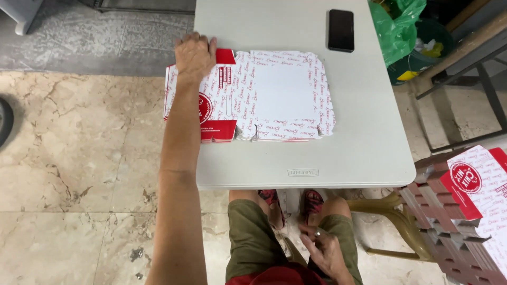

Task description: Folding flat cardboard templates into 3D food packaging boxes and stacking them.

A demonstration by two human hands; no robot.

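Fingers of my left hand (194,54) lay flat — pressing the box blank (248,95) at ten o'clock; folding its panels came next, I judged — right hand (328,252) loosely curled, empty.

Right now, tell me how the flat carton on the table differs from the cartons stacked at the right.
The flat red-and-white cardboard carton lies alone, spread open on the white plastic table; the stacked red-and-white cartons sit piled beside it, off the table. The left hand presses on the flat one; no hand touches the stack. Both share the same printed red-and-white pattern.
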